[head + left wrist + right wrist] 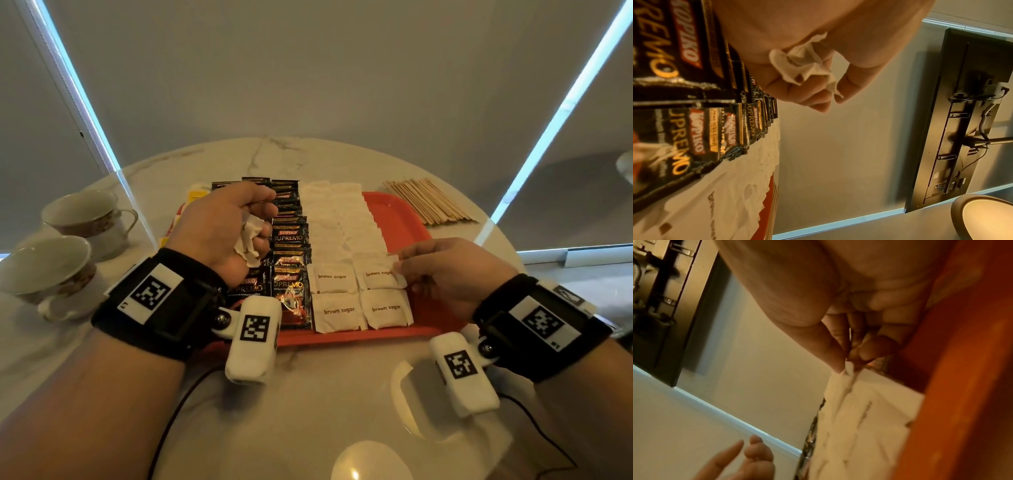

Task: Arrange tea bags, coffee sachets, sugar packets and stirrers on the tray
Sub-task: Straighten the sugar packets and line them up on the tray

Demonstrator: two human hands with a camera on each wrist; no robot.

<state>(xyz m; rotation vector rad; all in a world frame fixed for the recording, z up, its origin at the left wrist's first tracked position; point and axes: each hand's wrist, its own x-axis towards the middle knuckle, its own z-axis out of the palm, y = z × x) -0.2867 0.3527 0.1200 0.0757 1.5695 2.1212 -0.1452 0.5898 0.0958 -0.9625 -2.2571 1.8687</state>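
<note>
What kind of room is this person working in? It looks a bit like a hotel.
Probably a hotel room or serviced flat, though I can't be sure. A round marble-look table holds an orange tray of coffee sachets and brown sugar packets, with two teacups beside it and drawn roller blinds behind.

- Bare forearms, no sleeves.
- A black strap on each wrist: left wrist strap (154,301), right wrist strap (541,325), each bearing a white tag with a black square code.
- White camera pods (253,342) carry the same codes; thin black cables trail off.
</note>
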